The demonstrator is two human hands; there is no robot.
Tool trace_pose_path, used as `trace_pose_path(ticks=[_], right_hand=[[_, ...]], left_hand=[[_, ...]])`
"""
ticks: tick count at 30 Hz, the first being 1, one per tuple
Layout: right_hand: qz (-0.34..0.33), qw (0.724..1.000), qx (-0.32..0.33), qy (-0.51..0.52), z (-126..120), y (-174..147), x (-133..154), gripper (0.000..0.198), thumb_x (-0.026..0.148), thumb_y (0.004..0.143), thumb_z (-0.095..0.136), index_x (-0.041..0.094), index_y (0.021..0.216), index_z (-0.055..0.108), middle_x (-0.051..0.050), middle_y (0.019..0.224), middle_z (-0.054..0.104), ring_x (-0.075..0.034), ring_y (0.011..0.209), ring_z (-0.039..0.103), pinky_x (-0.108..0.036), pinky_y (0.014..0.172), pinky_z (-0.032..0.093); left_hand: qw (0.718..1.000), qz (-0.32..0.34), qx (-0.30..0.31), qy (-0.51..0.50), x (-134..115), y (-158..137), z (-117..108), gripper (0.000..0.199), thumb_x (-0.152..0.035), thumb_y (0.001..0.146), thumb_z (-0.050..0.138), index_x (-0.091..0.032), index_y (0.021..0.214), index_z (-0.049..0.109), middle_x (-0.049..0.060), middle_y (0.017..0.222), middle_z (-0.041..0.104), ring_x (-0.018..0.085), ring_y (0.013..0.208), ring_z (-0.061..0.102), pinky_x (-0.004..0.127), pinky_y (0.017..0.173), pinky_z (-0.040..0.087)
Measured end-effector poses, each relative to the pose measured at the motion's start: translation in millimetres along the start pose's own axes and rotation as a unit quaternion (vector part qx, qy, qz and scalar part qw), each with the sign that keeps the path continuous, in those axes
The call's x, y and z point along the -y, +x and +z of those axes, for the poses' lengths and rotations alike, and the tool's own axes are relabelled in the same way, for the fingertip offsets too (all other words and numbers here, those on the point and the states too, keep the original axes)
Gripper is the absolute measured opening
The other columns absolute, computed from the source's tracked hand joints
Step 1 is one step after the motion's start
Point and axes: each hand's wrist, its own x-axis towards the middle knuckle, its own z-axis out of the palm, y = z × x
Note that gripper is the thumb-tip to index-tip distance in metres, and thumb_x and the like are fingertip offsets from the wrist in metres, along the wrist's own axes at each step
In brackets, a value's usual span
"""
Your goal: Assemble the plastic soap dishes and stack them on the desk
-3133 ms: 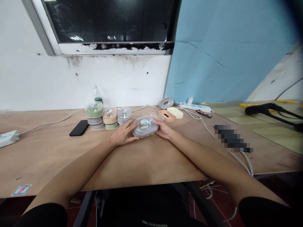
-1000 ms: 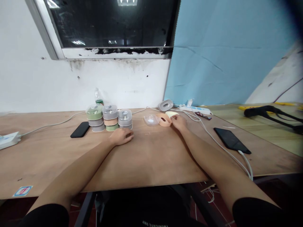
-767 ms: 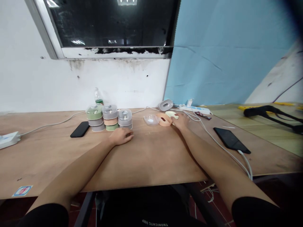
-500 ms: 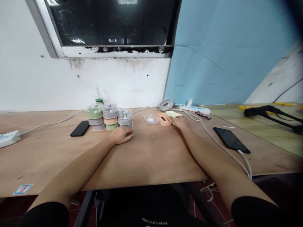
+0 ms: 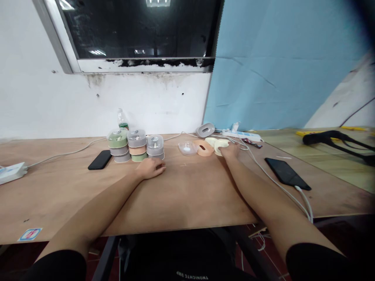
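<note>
Right hand (image 5: pixel 231 150), right of centre in the frame: fingers closed on the right edge of a cream piece (image 5: pixel 220 146). That piece lies just right of an orange slotted part (image 5: pixel 206 152); a second cream piece (image 5: pixel 210 140) shows at its upper left. Left hand (image 5: pixel 149 168), left of centre: resting on the bench (image 5: pixel 187 199), fingers loosely curled, nothing seen in its grasp.

Left of the orange part, and close against it, sits a clear cover (image 5: pixel 187 148). Above the cream pieces, a grey slotted part (image 5: pixel 200 133) is propped on a tilt near the blue sheet (image 5: pixel 269 70).

Above and left of the left hand stand three stacks of lidded boxes: a green-topped stack (image 5: pixel 117 143), a grey-topped stack (image 5: pixel 137 143) and a lower grey stack (image 5: pixel 155 146). A bottle (image 5: pixel 121 116) stands behind the first; a black phone (image 5: pixel 100 160) lies to its left. At right of frame, a second phone (image 5: pixel 287 174) is noted with a white cable attached.
</note>
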Motion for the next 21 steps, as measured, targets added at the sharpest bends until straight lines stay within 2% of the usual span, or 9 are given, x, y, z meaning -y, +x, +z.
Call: trace_pose_path(ticks=[2, 5, 9, 11, 13, 15, 17, 19, 21], right_hand=[[-0.021, 0.997, -0.034, 0.064, 1, 1, -1, 0.049, 0.018, 0.060, 0.067, 0.015, 0.108, 0.065, -0.015, 0.127, 0.049, -0.028, 0.117, 0.049, -0.042, 0.102, 0.042], [-0.038, 0.989, -0.087, 0.114, -2, 2, 0, 0.045, 0.008, 0.061, 0.053, 0.012, 0.105, 0.064, -0.014, 0.119, 0.051, -0.024, 0.113, 0.050, -0.040, 0.105, 0.039], [-0.056, 0.963, -0.185, 0.188, -11, 1, 7, 0.040, 0.008, 0.068, 0.046, 0.012, 0.106, 0.061, -0.015, 0.116, 0.054, -0.023, 0.105, 0.054, -0.043, 0.101, 0.041], [-0.080, 0.948, -0.188, 0.244, -13, -4, 15, 0.041, 0.013, 0.074, 0.045, 0.014, 0.113, 0.057, -0.013, 0.118, 0.055, -0.021, 0.098, 0.057, -0.042, 0.094, 0.046], [-0.124, 0.939, -0.119, 0.297, -14, -17, 26, 0.041, 0.019, 0.077, 0.047, 0.016, 0.117, 0.054, -0.012, 0.118, 0.058, -0.020, 0.092, 0.060, -0.039, 0.085, 0.050], [-0.188, 0.926, -0.002, 0.328, -12, -39, 38, 0.038, 0.024, 0.079, 0.051, 0.018, 0.116, 0.056, -0.010, 0.113, 0.064, -0.019, 0.087, 0.062, -0.035, 0.078, 0.052], [-0.271, 0.901, 0.121, 0.317, -9, -67, 53, 0.030, 0.027, 0.081, 0.053, 0.020, 0.110, 0.061, -0.007, 0.104, 0.068, -0.019, 0.083, 0.064, -0.034, 0.075, 0.053], [-0.383, 0.858, 0.215, 0.265, -6, -96, 68, 0.022, 0.027, 0.085, 0.051, 0.021, 0.099, 0.067, -0.006, 0.099, 0.071, -0.020, 0.088, 0.064, -0.035, 0.081, 0.052], [-0.504, 0.792, 0.285, 0.194, -6, -120, 82, 0.020, 0.025, 0.086, 0.052, 0.024, 0.094, 0.070, -0.005, 0.097, 0.072, -0.021, 0.095, 0.064, -0.037, 0.088, 0.049]], left_hand=[[1.000, 0.001, 0.001, 0.002, 0, 0, 0, 0.025, -0.038, 0.091, 0.050, -0.022, 0.102, 0.065, 0.004, 0.095, 0.072, 0.019, 0.085, 0.066, 0.028, 0.068, 0.046], [1.000, 0.001, 0.002, 0.004, 1, 0, 1, 0.026, -0.039, 0.092, 0.050, -0.022, 0.102, 0.065, 0.004, 0.095, 0.072, 0.019, 0.085, 0.066, 0.028, 0.068, 0.047], [1.000, -0.002, 0.003, 0.005, 1, 0, 1, 0.027, -0.040, 0.092, 0.049, -0.022, 0.103, 0.065, 0.004, 0.096, 0.072, 0.020, 0.087, 0.067, 0.029, 0.070, 0.048], [1.000, -0.001, -0.003, 0.001, 1, 0, 1, 0.028, -0.040, 0.092, 0.049, -0.022, 0.106, 0.065, 0.005, 0.099, 0.071, 0.020, 0.089, 0.067, 0.029, 0.072, 0.050], [1.000, 0.006, -0.025, -0.005, 0, 0, -1, 0.031, -0.040, 0.093, 0.048, -0.021, 0.112, 0.063, 0.007, 0.105, 0.069, 0.021, 0.095, 0.066, 0.032, 0.078, 0.051], [0.998, 0.021, -0.056, -0.016, -2, -1, -3, 0.035, -0.042, 0.093, 0.048, -0.020, 0.119, 0.059, 0.009, 0.114, 0.066, 0.023, 0.105, 0.063, 0.035, 0.088, 0.051], [0.996, 0.036, -0.082, -0.026, -3, -1, -6, 0.041, -0.044, 0.093, 0.049, -0.019, 0.125, 0.055, 0.012, 0.122, 0.061, 0.025, 0.114, 0.058, 0.039, 0.096, 0.049], [0.994, 0.048, -0.095, -0.031, -4, -1, -8, 0.047, -0.047, 0.092, 0.050, -0.018, 0.129, 0.052, 0.013, 0.128, 0.057, 0.026, 0.120, 0.054, 0.041, 0.103, 0.045], [0.994, 0.061, -0.090, -0.028, -5, -1, -9, 0.052, -0.051, 0.090, 0.052, -0.017, 0.130, 0.052, 0.015, 0.134, 0.054, 0.027, 0.125, 0.051, 0.043, 0.106, 0.042]])
